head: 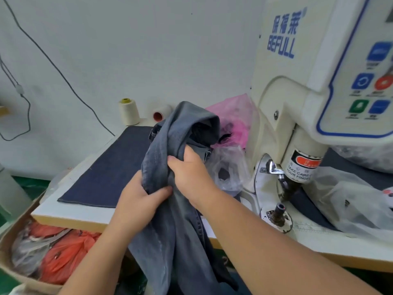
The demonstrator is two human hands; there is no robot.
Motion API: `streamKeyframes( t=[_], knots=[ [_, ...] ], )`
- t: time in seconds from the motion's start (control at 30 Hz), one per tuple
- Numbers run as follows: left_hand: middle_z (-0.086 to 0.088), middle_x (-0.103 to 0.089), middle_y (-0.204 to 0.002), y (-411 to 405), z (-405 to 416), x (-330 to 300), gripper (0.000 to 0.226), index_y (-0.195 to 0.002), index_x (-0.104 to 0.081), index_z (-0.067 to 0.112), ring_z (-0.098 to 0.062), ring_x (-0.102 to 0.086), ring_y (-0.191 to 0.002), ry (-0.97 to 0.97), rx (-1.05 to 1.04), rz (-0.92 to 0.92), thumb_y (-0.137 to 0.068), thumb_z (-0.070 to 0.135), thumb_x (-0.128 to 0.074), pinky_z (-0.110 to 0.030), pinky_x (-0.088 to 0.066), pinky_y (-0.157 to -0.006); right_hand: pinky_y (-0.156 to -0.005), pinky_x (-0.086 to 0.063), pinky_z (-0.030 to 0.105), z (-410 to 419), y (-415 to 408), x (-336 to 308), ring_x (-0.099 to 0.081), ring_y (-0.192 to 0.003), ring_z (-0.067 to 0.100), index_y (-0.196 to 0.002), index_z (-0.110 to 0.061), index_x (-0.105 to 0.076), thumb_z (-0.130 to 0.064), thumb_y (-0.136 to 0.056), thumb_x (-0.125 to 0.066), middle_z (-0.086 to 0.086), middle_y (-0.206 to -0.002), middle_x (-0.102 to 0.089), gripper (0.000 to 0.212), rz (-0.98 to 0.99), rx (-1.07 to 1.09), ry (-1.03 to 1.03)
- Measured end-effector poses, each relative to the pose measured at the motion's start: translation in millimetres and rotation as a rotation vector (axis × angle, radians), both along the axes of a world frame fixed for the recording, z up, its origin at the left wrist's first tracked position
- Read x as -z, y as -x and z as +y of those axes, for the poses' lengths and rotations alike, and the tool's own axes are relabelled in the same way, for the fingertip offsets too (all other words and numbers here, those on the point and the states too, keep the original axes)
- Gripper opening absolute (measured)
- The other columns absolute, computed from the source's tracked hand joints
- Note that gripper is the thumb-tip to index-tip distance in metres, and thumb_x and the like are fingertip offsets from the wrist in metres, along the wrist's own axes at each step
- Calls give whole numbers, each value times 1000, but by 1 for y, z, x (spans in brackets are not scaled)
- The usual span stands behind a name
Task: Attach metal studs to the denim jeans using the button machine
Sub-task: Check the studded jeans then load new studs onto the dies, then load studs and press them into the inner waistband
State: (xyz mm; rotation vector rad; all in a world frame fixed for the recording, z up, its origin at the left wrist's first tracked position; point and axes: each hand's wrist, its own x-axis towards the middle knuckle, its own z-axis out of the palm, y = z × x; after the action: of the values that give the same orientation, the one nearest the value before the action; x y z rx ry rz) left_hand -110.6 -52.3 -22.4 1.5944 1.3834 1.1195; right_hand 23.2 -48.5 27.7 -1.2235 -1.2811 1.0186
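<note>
Grey-blue denim jeans (pixel 170 226) are bunched and lifted above the table's front edge, their lower part hanging down past it. My left hand (pixel 138 201) grips the fabric from the left, thumb pressed into the folds. My right hand (pixel 191 173) grips the same bunch from the right, a little higher. The cream button machine (pixel 297 99) stands to the right, with its punch head (pixel 285 184) above the lower die post (pixel 279 211). Nothing lies between punch and die. No studs are visible.
A dark denim mat (pixel 106 167) lies on the white table (pixel 70 211). Thread cones (pixel 128 111), a pink bag (pixel 234 116) and clear plastic bags (pixel 227 167) sit behind the jeans. More plastic bags (pixel 350 207) lie right of the machine. A cardboard box with orange bags (pixel 63 252) stands lower left.
</note>
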Motion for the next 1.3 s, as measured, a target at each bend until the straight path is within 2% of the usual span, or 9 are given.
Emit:
streamKeyframes(
  t=[0.3,0.43,0.5,0.6,0.73,0.87,1.13,1.2,1.3],
  knots=[
    [-4,-74,-66,-13,46,-90,10,-88,-70,11,-19,-70,-53,250,-132,-635,-81,18,-70,-24,-54,-46,-115,-27,33,-107,6,47,-27,-142,12,-152,-38,12,-60,-75,-68,-17,-155,-22,114,-538,-114,172],
    [-10,-76,-78,-30,37,-104,18,-93,-70,7,-22,-73,-62,364,15,-666,-88,23,-69,-30,-60,-54,-99,-47,37,-99,-5,44,-57,-118,17,-131,-35,-39,-28,-85,-61,-8,-128,-60,52,-392,0,145],
    [-12,-76,-103,-31,25,-102,43,-116,-68,5,-23,-75,-84,327,80,-575,-89,39,-67,-33,-59,-68,-89,-52,39,-94,-14,40,-63,-99,11,-105,-33,-49,-18,-84,-59,-11,-106,-66,28,-334,14,83],
    [-5,-56,-139,-22,3,-85,95,-152,-24,24,-25,-56,-118,45,-135,73,-78,78,-52,-36,-39,-89,-87,-53,34,-87,-24,33,-63,-94,4,-102,-31,-55,-12,-81,-63,-12,-100,-69,28,-238,49,-26],
    [28,-59,-110,-1,-40,-62,82,-118,-40,52,-1,-59,-97,-22,0,305,-55,103,-40,-28,-44,-78,-87,-56,28,-75,-34,24,-69,-97,5,-109,-32,-62,-10,-81,-67,-12,-103,-73,36,-31,-53,-43],
    [8,-72,-118,15,-48,-49,51,-116,-65,40,-14,-70,-108,189,416,-9,-71,58,-79,-38,-53,-91,-97,-53,44,-70,-34,22,-70,-105,17,-124,-22,-59,-15,-79,-75,-1,-111,-74,48,137,-101,18],
    [6,-67,-53,17,-18,-77,16,-82,-62,9,2,-62,-45,96,-104,-500,-96,6,-56,-10,-46,-42,-104,-45,32,-99,-21,28,-56,-117,1,-144,-43,-23,-53,-59,-81,-17,-132,-52,103,-251,-116,100],
    [-1,-67,-66,13,-10,-76,14,-85,-60,11,-1,-62,-43,142,-150,-570,-97,15,-56,-16,-48,-39,-99,-49,32,-110,-22,36,-60,-110,-2,-138,-46,-30,-41,-68,-79,-21,-125,-58,86,-359,-177,108],
    [-13,-65,-107,-2,-21,-66,27,-108,-62,5,-16,-70,-92,214,-248,-517,-106,9,-35,-24,-49,-67,-88,-55,31,-116,-29,43,-63,-91,-4,-126,-41,-49,-19,-86,-66,-19,-111,-65,49,-396,-53,70]
  ],
)
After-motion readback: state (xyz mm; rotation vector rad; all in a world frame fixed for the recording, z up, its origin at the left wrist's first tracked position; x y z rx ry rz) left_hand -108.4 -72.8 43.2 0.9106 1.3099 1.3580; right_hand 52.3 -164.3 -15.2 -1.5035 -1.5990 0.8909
